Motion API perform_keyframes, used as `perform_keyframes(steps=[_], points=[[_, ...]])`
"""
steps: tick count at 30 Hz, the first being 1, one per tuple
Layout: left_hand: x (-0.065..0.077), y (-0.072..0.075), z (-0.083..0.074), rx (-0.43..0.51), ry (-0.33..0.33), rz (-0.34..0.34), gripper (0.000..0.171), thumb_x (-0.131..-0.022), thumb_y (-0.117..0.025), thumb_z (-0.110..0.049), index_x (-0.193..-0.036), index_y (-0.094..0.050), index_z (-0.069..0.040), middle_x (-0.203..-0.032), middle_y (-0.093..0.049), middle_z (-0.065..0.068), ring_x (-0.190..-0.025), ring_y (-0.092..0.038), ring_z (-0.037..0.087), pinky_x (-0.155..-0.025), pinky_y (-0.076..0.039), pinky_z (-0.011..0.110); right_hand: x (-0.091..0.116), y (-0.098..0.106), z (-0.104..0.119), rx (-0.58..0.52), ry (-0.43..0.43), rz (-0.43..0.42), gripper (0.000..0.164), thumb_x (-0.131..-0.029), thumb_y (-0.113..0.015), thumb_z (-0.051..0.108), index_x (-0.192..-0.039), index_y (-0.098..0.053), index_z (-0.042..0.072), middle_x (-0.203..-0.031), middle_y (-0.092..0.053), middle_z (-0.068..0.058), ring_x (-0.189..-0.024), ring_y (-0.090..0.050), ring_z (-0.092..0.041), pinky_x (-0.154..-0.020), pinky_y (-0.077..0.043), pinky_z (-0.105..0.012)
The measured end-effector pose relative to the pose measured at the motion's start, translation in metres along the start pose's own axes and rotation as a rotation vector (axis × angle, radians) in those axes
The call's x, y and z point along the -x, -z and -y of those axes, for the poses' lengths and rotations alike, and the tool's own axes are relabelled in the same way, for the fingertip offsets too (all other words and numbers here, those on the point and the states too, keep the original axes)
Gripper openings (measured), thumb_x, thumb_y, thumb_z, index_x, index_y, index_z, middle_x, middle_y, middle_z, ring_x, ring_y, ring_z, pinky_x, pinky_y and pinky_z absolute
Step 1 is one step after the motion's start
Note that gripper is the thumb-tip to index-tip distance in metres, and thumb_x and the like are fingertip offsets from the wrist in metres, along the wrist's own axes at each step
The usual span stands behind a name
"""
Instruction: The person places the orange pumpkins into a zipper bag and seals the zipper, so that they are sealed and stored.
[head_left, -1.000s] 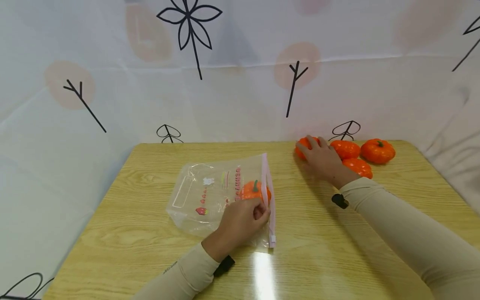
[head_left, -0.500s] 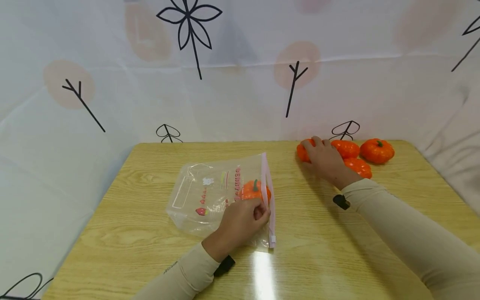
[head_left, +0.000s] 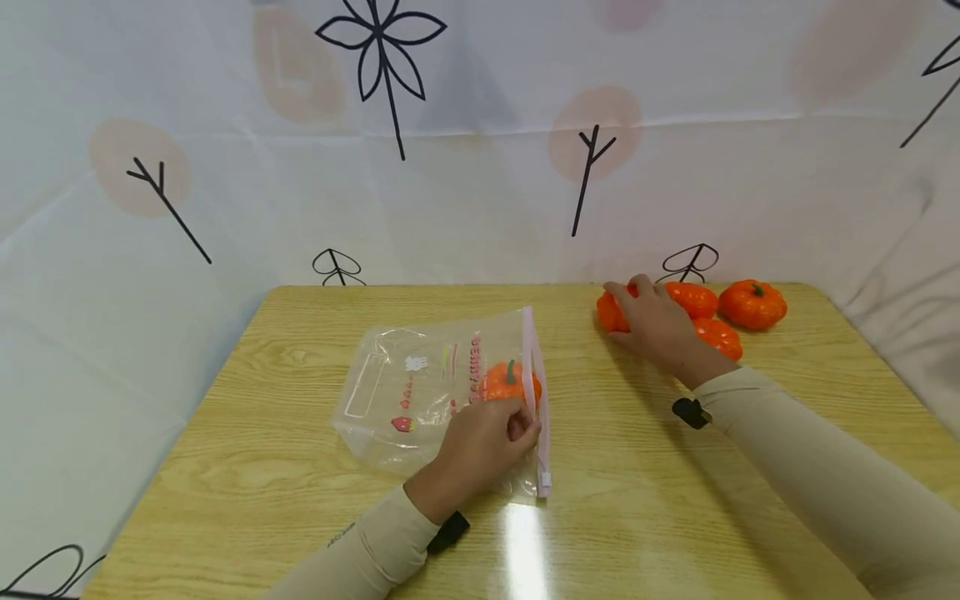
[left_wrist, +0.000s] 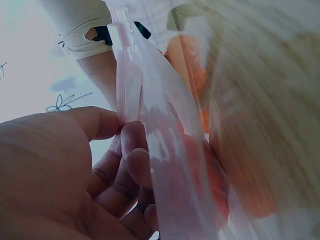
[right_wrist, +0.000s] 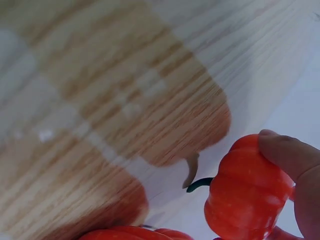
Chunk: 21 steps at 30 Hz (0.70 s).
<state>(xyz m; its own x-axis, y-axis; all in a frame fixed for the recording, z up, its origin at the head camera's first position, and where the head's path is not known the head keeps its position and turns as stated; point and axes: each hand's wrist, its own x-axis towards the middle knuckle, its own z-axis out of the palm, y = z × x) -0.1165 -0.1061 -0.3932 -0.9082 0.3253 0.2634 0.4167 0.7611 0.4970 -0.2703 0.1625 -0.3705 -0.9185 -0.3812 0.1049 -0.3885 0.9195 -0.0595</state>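
Note:
A clear plastic zip bag (head_left: 420,392) with red print lies flat, its pink zip edge (head_left: 531,350) facing right. One orange toy pumpkin (head_left: 501,381) sits inside, near the mouth. My left hand (head_left: 480,443) pinches the bag's mouth edge between thumb and forefinger, as the left wrist view shows. At the table's back, my right hand (head_left: 660,332) grips another orange pumpkin (right_wrist: 245,192) from the side; its green stem points away from the palm in the right wrist view. Part of that pumpkin is hidden behind the fingers in the head view.
Three more pumpkins sit right of my right hand: one behind it (head_left: 692,300), one at the wrist (head_left: 718,337), one farther right (head_left: 753,304). A white printed cloth (head_left: 480,200) hangs behind the wooden table (head_left: 285,467). A white slider (head_left: 545,480) sits at the zip's near end.
My right hand has shifted slightly right and nearer, and the pumpkin in its fingers has moved with it. The left hand and the bag look the same.

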Motion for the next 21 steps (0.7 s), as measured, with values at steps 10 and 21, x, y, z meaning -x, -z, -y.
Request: perform_keyframes(steps=[10,21], points=[[0.0,-0.001,0.0,0.002,0.021,0.016,0.019,-0.091,-0.07,-0.027,-0.074,-0.063,-0.021,-0.06,-0.049,-0.015,-0.052,-0.039,-0.004,-0.047,-0.031,0.014,0.012,0.003,0.008,-0.08,-0.01,0.006,0.073,-0.088,-0.077,0.029,-0.151,-0.042,0.016,-0.14,-0.035,-0.03,-0.117,-0.046,-0.049,-0.075,-0.058,-0.055],[-0.002,0.0,-0.001,0.001,0.02,0.022,0.019,-0.091,-0.07,-0.027,-0.074,-0.064,-0.021,-0.059,-0.049,-0.016,-0.052,-0.039,-0.004,-0.047,-0.031,0.014,0.027,0.003,0.022,-0.162,0.006,-0.073,0.067,-0.087,-0.078,0.033,-0.144,-0.05,0.014,-0.136,-0.042,-0.03,-0.114,-0.053,-0.048,-0.083,-0.055,-0.058]])
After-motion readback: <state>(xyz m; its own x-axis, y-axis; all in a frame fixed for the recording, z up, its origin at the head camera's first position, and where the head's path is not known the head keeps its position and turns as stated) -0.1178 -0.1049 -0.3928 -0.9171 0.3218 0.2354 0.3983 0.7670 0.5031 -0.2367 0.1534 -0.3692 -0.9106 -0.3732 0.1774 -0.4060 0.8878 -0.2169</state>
